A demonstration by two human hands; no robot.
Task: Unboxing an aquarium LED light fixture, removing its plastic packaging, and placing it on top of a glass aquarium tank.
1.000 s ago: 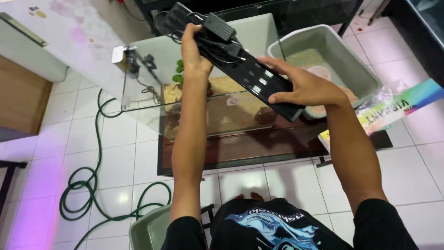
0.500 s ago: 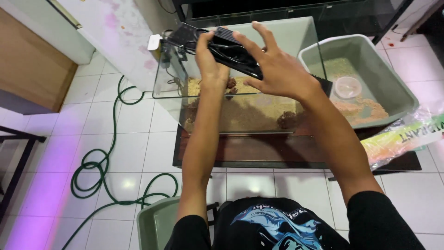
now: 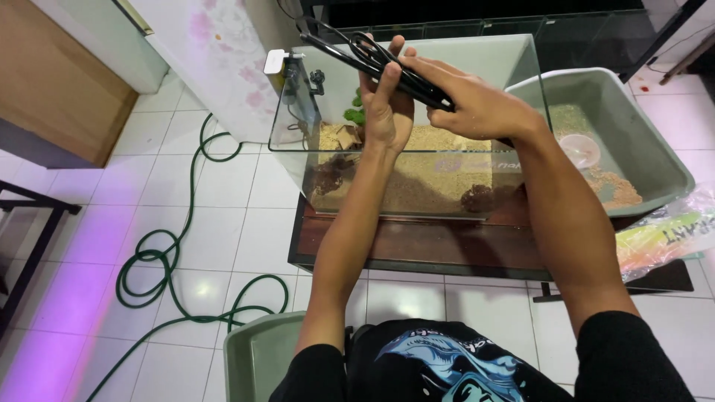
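Note:
A long flat black light bar (image 3: pixel 395 71) with cables at its far end is held edge-on above a glass aquarium (image 3: pixel 298 141). My left hand (image 3: pixel 385 104) grips the bar from below near its middle. My right hand (image 3: pixel 477 104) closes on it from the right side. The tank has a sandy bottom (image 3: pixel 432 171), dark rocks, a green plant (image 3: pixel 356 113) and a small black filter fitting at its left wall. It stands on a low dark wooden table (image 3: pixel 417 249).
A grey-green plastic tub (image 3: pixel 655 149) with sand and a clear lid sits right of the tank. A colourful plastic bag (image 3: pixel 666 234) lies at the right edge. A green hose (image 3: pixel 175 260) coils on the white tiled floor. Another grey tub (image 3: pixel 257 357) is near my legs.
The light bar has turned from lying flat across the tank to edge-on, and both hands have shifted left and closer together above the tank.

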